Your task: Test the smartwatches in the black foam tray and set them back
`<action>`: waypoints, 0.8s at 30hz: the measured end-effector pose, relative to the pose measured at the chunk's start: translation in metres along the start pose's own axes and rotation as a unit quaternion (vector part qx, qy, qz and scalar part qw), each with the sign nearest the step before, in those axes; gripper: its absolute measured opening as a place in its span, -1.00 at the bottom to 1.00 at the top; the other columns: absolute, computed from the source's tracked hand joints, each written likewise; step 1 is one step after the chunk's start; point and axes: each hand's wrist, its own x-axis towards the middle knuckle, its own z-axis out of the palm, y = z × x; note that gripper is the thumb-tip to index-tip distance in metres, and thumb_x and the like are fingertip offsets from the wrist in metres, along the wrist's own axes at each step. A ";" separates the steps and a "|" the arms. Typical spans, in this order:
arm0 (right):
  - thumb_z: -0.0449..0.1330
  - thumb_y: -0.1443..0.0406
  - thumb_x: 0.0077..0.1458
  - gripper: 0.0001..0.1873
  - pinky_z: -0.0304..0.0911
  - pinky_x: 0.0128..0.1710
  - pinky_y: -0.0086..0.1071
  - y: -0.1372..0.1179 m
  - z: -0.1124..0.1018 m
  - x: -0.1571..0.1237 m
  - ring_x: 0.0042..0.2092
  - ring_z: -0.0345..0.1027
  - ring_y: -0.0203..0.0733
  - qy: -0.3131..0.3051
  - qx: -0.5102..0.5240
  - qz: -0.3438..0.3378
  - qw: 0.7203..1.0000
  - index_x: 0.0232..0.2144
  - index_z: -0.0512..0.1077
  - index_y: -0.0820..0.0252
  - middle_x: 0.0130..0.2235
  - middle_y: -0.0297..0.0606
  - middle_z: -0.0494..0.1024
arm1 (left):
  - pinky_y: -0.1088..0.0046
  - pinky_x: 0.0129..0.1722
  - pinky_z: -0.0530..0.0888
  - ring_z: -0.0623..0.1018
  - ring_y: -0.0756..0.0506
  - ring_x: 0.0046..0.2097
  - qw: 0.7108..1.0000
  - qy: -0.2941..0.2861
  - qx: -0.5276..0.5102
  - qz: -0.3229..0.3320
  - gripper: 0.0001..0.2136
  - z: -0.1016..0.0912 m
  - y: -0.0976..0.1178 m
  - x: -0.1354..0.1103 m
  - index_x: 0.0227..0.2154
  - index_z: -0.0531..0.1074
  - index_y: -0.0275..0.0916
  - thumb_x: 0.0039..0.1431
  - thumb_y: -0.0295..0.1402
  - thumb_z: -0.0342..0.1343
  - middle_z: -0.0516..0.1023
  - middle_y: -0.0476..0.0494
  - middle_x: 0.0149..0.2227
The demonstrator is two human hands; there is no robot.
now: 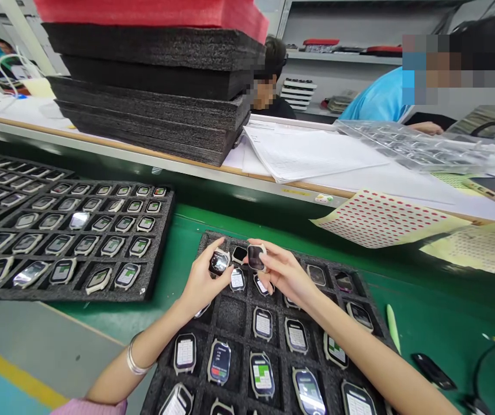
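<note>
Over the far rows of a black foam tray (230,316), both of my hands are closed on watch cases. My left hand (206,275) grips a smartwatch (219,262) with a lit dark screen between thumb and fingers. A second smartwatch (256,257), its screen dark, is pinched in my right hand (284,270). Strapless smartwatches lie in most pockets below, several with lit screens, such as one showing white and green blocks (261,374). One pocket beneath my left hand holds no watch. My forearms hide part of the tray.
Another foam tray (161,253) full of watches lies to the left. Stacked black foam trays (152,86) stand on the raised shelf, beside papers (308,153) and clear plastic trays (420,147). Sticker sheets (381,219) hang over its edge. A green tool (393,325) lies right. People sit opposite.
</note>
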 end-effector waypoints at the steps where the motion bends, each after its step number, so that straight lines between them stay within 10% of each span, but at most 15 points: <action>1: 0.26 0.25 0.09 -0.59 0.27 -0.67 -0.51 0.002 0.000 -0.001 -0.61 0.31 -0.40 0.001 -0.005 -0.001 1.000 0.01 0.39 0.16 -0.22 -0.11 0.56 | 0.34 -0.02 0.37 0.46 -0.14 -0.06 1.000 0.004 -0.003 0.003 -0.50 0.000 0.000 0.000 0.11 0.23 -0.22 0.06 -0.43 0.12 0.43 -0.18 0.00; 24: 0.27 0.27 0.06 -0.56 0.31 -0.56 -0.42 0.005 0.001 -0.010 -0.55 0.35 -0.32 -0.050 0.044 0.015 0.998 0.02 0.40 0.17 -0.25 -0.13 0.56 | 0.53 -0.36 0.33 0.38 0.00 -0.40 0.995 -0.061 -0.074 -0.028 -0.62 0.000 0.013 -0.005 -0.06 0.35 -0.23 0.01 -0.54 0.06 0.39 0.02 -0.41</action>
